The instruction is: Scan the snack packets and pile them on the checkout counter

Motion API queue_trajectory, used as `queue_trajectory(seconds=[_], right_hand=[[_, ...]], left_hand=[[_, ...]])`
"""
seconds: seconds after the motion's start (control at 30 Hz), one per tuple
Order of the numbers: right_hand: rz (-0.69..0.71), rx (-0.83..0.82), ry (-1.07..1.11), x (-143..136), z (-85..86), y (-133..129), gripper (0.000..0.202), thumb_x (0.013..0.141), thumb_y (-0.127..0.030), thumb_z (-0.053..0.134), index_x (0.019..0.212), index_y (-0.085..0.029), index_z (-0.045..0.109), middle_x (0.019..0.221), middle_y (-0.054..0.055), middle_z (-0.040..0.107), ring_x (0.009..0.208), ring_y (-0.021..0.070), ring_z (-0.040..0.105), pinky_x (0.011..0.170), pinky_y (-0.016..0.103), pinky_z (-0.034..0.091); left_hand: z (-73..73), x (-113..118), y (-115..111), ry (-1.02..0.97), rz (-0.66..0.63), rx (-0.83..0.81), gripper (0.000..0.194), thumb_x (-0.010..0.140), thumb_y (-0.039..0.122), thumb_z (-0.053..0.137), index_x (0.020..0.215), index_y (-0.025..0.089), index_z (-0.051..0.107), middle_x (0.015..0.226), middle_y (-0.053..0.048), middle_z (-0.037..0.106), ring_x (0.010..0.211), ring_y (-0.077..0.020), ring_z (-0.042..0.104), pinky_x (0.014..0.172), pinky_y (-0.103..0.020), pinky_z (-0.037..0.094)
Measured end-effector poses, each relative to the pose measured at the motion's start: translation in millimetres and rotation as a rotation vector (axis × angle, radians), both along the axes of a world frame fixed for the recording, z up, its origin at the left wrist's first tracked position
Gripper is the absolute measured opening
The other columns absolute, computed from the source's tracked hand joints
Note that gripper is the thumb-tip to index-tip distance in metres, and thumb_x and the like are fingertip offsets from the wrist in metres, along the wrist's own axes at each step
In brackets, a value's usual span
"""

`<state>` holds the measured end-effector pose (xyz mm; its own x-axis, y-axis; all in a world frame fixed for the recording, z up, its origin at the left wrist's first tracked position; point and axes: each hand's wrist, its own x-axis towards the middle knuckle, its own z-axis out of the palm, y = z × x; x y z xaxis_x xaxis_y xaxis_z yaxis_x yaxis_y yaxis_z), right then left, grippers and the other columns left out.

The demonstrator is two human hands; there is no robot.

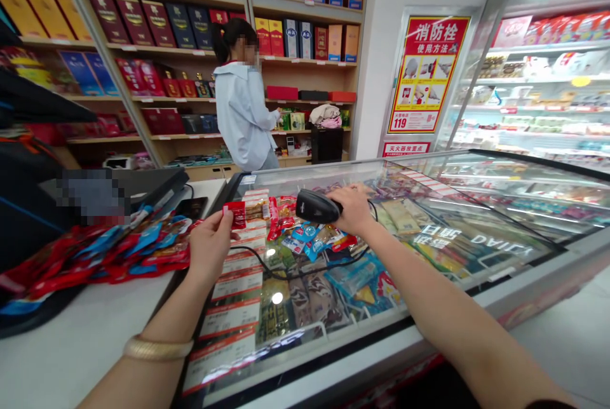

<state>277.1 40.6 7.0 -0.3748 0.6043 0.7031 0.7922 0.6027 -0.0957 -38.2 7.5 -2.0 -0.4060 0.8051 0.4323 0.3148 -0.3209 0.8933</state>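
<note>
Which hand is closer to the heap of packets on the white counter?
Left. The left hand is just beside the heap; the right hand is farther off, holding the scanner above the glass-topped cabinet.

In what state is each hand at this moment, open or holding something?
Left hand: closed, pinching a red-ended snack packet by one end.
Right hand: closed, holding a black handheld barcode scanner.

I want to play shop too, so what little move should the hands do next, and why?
Probably scan the snack packet with the black scanner, because the left hand pinches the packet by one end, and the right hand holds the scanner with its front facing that way.
</note>
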Motion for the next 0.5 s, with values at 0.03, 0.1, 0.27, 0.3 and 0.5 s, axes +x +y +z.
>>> queue_trajectory(seconds=[0.03, 0.1, 0.27, 0.3, 0.5], right_hand=[[0.004, -0.011, -0.005, 0, 0.3, -1, 0.028, 0.072, -0.029, 0.068, 0.099, -0.023, 0.074, 0.096, 0.006, 0.079, 0.091, 0.0246, 0.065, 0.095, 0.042, 0.028], [0.013, -0.036, -0.022, -1, 1.3, -2, 0.029, 0.072, -0.030, 0.068, 0.100, -0.023, 0.074, 0.096, 0.007, 0.079, 0.092, 0.0252, 0.064, 0.095, 0.042, 0.028], [0.008, -0.076, -0.078, -8, 1.1, -8, 0.032, 0.070, -0.030, 0.070, 0.101, -0.024, 0.074, 0.096, 0.007, 0.078, 0.091, 0.0247, 0.062, 0.094, 0.042, 0.027], [0.011, -0.080, -0.087, -9, 0.8, -9, 0.033, 0.069, -0.030, 0.070, 0.101, -0.023, 0.074, 0.097, 0.007, 0.078, 0.091, 0.0246, 0.062, 0.094, 0.042, 0.027], [0.024, -0.078, -0.096, -13, -1.4, -11, 0.032, 0.070, -0.030, 0.070, 0.101, -0.023, 0.074, 0.097, 0.006, 0.077, 0.092, 0.0250, 0.062, 0.093, 0.042, 0.026]], left_hand=[[0.4, 0, 0, -0.009, -0.005, -0.010, 0.051, 0.073, 0.067, 0.065, 0.083, 0.018, 0.071, 0.064, -0.001, 0.065, 0.048, -0.0141, 0.054, 0.044, -0.025, 0.044], [1.3, 2, -2, -0.035, -0.022, -0.034, 0.048, 0.073, 0.065, 0.066, 0.083, 0.018, 0.071, 0.064, 0.000, 0.065, 0.049, -0.0142, 0.055, 0.044, -0.024, 0.043], [3.5, 6, -7, 0.004, -0.024, -0.035, 0.041, 0.075, 0.059, 0.065, 0.076, 0.019, 0.068, 0.061, 0.000, 0.063, 0.048, -0.0153, 0.056, 0.045, -0.025, 0.044], [4.0, 6, -8, 0.012, -0.027, -0.033, 0.039, 0.075, 0.058, 0.065, 0.076, 0.019, 0.069, 0.061, 0.000, 0.063, 0.048, -0.0154, 0.056, 0.045, -0.026, 0.044], [5.7, 7, -11, 0.044, -0.031, -0.022, 0.035, 0.077, 0.054, 0.063, 0.075, 0.019, 0.069, 0.055, 0.001, 0.058, 0.046, -0.0167, 0.057, 0.040, -0.025, 0.038]])
